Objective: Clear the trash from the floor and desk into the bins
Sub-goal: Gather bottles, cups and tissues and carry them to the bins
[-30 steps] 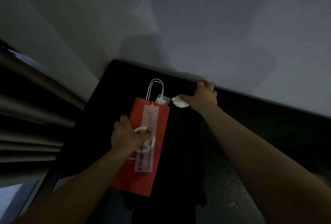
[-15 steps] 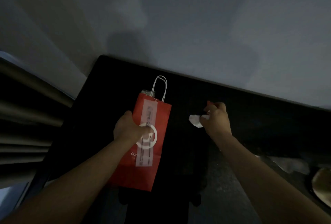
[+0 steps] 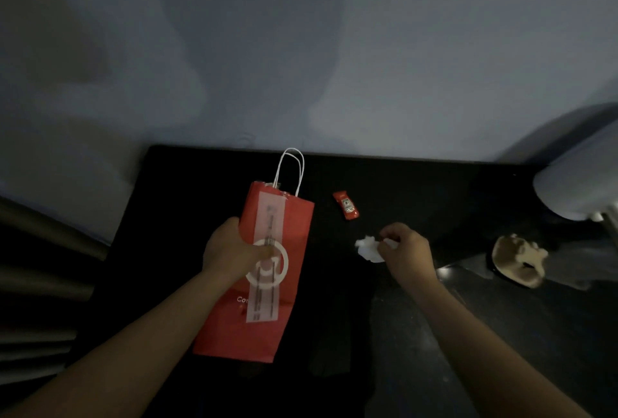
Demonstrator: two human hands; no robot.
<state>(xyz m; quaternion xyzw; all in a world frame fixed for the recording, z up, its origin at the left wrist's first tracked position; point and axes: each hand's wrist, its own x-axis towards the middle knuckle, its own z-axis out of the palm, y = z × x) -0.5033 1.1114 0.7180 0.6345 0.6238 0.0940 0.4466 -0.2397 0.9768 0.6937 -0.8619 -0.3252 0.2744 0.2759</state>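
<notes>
My left hand (image 3: 234, 250) grips the left edge of a red paper bag (image 3: 267, 284) with white string handles and a long receipt stuck down its front. The bag is held over the black desk (image 3: 187, 190). To its right, my right hand (image 3: 406, 252) pinches a crumpled white tissue (image 3: 368, 247) a little above the desk. A small red toy car (image 3: 346, 205) lies on the desk between the bag's top and my right hand, touching neither.
A pale wall rises behind the desk. At the right edge stands a light grey rounded object (image 3: 582, 183), and below it a beige crumpled thing (image 3: 518, 260) lies on a dark surface. Grey horizontal slats (image 3: 36, 284) run along the left.
My right hand drew back from the desk's far edge with the tissue and moved right, uncovering the red toy car. My left hand kept hold of the bag.
</notes>
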